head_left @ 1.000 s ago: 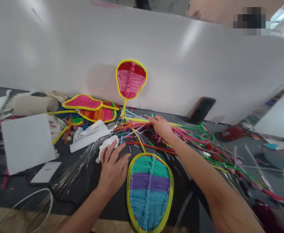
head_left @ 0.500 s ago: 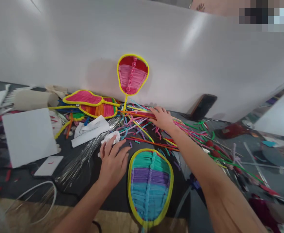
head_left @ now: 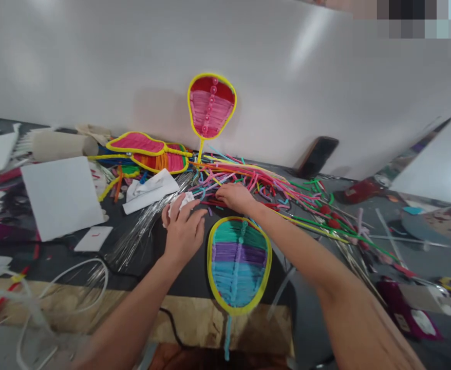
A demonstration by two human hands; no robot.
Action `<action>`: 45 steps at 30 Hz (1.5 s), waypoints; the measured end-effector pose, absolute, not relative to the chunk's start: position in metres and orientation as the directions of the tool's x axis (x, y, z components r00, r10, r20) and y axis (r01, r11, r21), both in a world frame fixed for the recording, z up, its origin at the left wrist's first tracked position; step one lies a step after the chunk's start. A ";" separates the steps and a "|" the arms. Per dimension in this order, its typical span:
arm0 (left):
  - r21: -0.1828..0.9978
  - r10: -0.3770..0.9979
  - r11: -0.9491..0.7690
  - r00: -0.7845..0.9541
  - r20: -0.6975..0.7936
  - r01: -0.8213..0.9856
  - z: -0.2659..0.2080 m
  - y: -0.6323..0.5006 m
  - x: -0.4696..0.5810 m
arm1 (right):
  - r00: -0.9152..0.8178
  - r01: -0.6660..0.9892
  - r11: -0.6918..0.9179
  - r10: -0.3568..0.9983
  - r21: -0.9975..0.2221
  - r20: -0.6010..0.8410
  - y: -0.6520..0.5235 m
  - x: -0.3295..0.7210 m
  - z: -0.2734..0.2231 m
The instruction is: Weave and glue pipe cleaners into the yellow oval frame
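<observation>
nearest me, a pale blue stem point(head_left: 227, 336) hung over the wooden strip point(head_left: 194, 313) along the near edge of the dark surface point(head_left: 152, 249). it ran up to the yellow-rimmed panel point(head_left: 221, 282), banded blue, purple and green, which lay between my forearms with a beaded line down its middle. my left hand point(head_left: 183, 231) was open, fingers spread, over a crumpled tissue point(head_left: 187, 199); i can't tell if they touched it. silver strands point(head_left: 136, 228) fanned out to its left, by a white sheet point(head_left: 63, 198). just beyond the panel, my right hand point(head_left: 236, 198) had its fingers bent down at the near side of the pile of fuzzy stems point(head_left: 271, 180); i can't tell whether it gripped any. farther off, a pink panel point(head_left: 210, 108) stood before the grey wall point(head_left: 113, 51), and a phone point(head_left: 320, 154) leaned to its right.
</observation>
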State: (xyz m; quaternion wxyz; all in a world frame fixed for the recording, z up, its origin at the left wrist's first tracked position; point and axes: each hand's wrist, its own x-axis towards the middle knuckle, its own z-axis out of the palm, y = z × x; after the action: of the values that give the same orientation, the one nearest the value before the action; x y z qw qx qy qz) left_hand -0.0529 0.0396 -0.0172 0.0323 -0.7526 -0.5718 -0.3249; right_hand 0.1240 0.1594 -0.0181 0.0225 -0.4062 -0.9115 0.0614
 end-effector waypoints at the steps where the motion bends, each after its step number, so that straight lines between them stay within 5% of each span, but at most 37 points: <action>1: 0.329 0.837 -0.351 0.136 0.530 0.877 -0.018 0.040 -0.052 | -0.656 0.749 0.651 0.755 -0.125 -0.006 0.159 0.122 -0.018; 5: 0.432 0.854 -0.355 0.100 0.510 0.829 -0.016 0.042 -0.053 | -0.602 0.787 0.604 0.797 -0.129 0.055 0.155 0.119 -0.004; 8: 0.640 0.908 -0.339 0.064 0.413 0.689 -0.007 0.040 -0.055 | -0.559 0.795 0.579 0.815 -0.183 0.153 0.139 0.123 0.021; 13: 0.977 0.967 -0.134 0.238 0.092 0.165 0.011 0.024 -0.047 | -0.499 0.536 0.659 0.752 -0.528 0.431 0.065 0.137 0.052; 18: 0.999 0.886 -0.007 0.464 -0.013 0.040 0.010 0.010 -0.033 | -0.418 0.556 0.601 0.799 -0.575 0.431 -0.002 0.143 0.033; 32: 0.983 0.893 0.170 0.411 -0.185 0.072 0.005 0.012 -0.019 | -0.236 0.331 0.332 0.935 -0.883 0.263 -0.018 0.175 0.006; 45: 0.989 0.870 -0.049 0.492 -0.025 0.137 0.008 0.004 -0.025 | -0.395 0.382 0.616 0.783 -0.689 0.481 -0.027 0.183 -0.016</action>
State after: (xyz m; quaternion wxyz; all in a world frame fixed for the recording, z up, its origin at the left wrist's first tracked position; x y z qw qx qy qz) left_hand -0.0250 0.0045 0.0082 -0.5700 -0.6488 -0.3880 -0.3218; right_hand 0.1831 -0.0272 -0.0158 0.4118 -0.3646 -0.7990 0.2431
